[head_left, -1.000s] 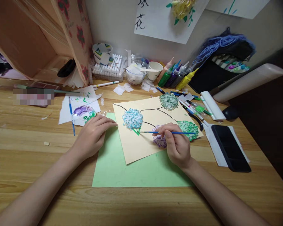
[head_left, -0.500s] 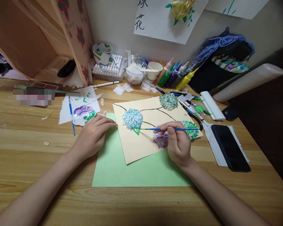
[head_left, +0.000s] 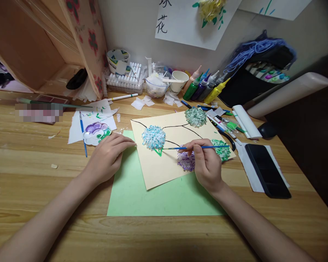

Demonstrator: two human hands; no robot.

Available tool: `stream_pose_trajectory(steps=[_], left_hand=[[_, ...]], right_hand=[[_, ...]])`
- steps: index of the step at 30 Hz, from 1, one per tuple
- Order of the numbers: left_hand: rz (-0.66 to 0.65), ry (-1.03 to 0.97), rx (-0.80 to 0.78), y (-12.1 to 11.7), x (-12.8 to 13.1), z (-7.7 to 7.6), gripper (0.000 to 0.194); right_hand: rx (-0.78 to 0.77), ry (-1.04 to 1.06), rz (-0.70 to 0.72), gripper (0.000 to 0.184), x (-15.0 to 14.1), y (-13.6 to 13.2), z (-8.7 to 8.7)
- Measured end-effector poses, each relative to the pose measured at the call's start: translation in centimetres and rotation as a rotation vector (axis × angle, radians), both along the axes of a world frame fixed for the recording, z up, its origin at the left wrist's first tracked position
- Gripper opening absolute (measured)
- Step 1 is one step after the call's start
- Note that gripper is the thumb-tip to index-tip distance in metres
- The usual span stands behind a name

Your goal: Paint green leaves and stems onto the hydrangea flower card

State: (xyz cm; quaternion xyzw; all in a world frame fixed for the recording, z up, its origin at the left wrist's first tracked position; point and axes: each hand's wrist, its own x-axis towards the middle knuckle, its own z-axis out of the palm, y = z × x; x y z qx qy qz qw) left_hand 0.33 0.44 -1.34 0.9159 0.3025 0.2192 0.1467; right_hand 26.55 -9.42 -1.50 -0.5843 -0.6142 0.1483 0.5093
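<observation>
A thin blue paintbrush [head_left: 218, 147] lies across the fingers of my right hand [head_left: 207, 163], pinched near its middle. Its tip is by a green painted outline [head_left: 158, 152] just under the blue-white textured flower [head_left: 153, 137]. My left hand [head_left: 106, 156] rests flat, fingers stretched out, with its fingertips at the left edge of the cream paper [head_left: 155, 171]. That paper also carries a purple flower [head_left: 186, 160], partly covered by my right hand, two green flowers and black stem lines. A light green sheet [head_left: 142, 203] lies beneath it.
By my left hand lies a flower-shaped paint palette [head_left: 94, 133] with another blue brush [head_left: 84, 142]. Paint bottles [head_left: 196, 87], a paper cup [head_left: 179, 82] and a box of markers [head_left: 124, 82] line the wall. A black phone [head_left: 266, 169] lies at right.
The back end of the paintbrush has tipped up slightly, with my right hand shifting very little. My left hand and the paper look unchanged.
</observation>
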Motion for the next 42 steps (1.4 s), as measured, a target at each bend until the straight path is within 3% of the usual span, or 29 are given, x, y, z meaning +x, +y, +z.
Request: stream_pose_trajectory(steps=[42], left_hand=[[-0.011,0.016,0.040,0.02,-0.02,0.05,0.034]], right_hand=[[0.038,-0.090,0.101,0.020,-0.13,-0.19,0.21]])
